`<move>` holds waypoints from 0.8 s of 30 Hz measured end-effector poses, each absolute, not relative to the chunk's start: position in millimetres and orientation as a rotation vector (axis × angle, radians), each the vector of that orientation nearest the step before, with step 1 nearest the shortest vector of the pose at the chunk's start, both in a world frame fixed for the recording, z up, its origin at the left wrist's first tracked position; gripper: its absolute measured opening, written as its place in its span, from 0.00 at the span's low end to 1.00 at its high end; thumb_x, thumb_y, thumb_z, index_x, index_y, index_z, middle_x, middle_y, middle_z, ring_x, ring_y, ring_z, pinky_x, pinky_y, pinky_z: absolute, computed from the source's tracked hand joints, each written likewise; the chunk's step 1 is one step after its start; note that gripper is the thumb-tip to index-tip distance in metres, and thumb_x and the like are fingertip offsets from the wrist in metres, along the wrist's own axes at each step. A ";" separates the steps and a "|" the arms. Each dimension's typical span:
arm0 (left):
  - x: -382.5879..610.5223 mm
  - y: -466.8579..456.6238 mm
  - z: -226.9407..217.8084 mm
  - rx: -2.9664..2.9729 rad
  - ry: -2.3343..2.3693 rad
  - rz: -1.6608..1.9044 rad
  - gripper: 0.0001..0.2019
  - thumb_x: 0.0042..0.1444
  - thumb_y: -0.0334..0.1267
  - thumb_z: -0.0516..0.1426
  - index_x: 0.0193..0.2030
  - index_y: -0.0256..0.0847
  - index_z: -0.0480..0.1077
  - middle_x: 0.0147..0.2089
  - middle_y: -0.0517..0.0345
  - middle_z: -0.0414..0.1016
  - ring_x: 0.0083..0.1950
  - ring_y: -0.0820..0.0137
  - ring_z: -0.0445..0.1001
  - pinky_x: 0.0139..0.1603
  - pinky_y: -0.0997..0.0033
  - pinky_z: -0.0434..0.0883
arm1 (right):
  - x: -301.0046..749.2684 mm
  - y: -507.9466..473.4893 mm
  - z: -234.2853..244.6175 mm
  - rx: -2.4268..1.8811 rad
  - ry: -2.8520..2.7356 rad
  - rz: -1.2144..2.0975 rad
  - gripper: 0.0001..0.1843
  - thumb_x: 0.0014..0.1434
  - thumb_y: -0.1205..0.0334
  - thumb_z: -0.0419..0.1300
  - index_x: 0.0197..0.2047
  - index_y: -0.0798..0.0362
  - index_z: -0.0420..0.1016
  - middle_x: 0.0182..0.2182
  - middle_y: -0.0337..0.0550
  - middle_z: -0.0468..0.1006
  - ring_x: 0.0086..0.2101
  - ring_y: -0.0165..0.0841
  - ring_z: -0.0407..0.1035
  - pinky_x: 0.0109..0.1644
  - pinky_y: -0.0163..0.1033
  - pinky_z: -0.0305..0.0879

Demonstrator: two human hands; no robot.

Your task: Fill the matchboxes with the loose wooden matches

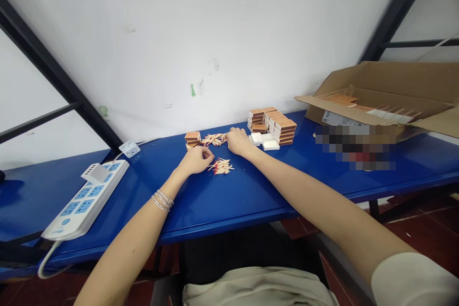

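Observation:
My left hand [196, 159] is curled, thumb and forefinger brought together at the left edge of a loose near pile of red-tipped matchsticks [222, 167]. Anything in that pinch is too small to make out. At the right end of a second heap of matchsticks [214, 139], farther back, my right hand [239, 142] bends its fingers down with the tips against the heap. What they hold is hidden. Just behind my left hand stands a short stack of matchboxes [192, 136]. White matchbox trays [270, 145] lie to the right of my right hand.
Taller stacks of matchboxes [281, 125] stand by the wall. An open cardboard box [380, 91] is on the right, with a pixelated patch before it. A white power strip [89, 201] lies on the left of the blue table [229, 205], its cable hanging over the front edge.

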State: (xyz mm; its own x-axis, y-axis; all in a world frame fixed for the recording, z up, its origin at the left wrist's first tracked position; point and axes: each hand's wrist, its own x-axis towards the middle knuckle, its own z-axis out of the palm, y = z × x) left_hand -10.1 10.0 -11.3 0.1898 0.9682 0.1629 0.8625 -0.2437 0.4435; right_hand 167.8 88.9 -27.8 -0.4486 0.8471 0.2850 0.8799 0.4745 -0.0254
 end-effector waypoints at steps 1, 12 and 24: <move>-10.5 10.5 -11.9 2.213 1.752 0.609 0.08 0.52 0.38 0.57 0.31 0.39 0.77 0.31 0.55 0.80 0.30 0.69 0.74 0.35 0.70 0.69 | 168.5 89.1 -27.0 -1.487 -2.452 -0.159 0.18 0.63 0.67 0.48 0.49 0.61 0.76 0.48 0.64 0.73 0.50 0.48 0.67 0.52 0.48 0.57; -9.3 9.4 -9.6 2.175 1.826 0.679 0.08 0.52 0.39 0.58 0.33 0.39 0.77 0.33 0.55 0.80 0.33 0.68 0.75 0.36 0.70 0.69 | 175.7 104.5 -23.2 -1.370 -2.108 0.230 0.17 0.63 0.64 0.50 0.46 0.58 0.79 0.45 0.54 0.80 0.46 0.39 0.72 0.52 0.38 0.62; 4.8 8.6 -13.5 1.566 1.409 1.033 0.19 0.52 0.39 0.63 0.49 0.30 0.73 0.37 0.46 0.80 0.32 0.67 0.78 0.29 0.69 0.76 | 161.0 74.5 -11.4 -0.862 -1.565 1.279 0.16 0.51 0.56 0.66 0.40 0.59 0.81 0.33 0.44 0.81 0.26 0.25 0.66 0.30 0.31 0.63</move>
State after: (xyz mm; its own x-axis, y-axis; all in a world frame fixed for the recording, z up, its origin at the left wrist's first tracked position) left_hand 4.8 8.6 -13.5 0.0574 0.9958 0.0707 0.3666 -0.0869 0.9263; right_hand 161.0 74.5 -11.4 -0.3421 0.9148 0.2150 -0.0289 0.2184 -0.9754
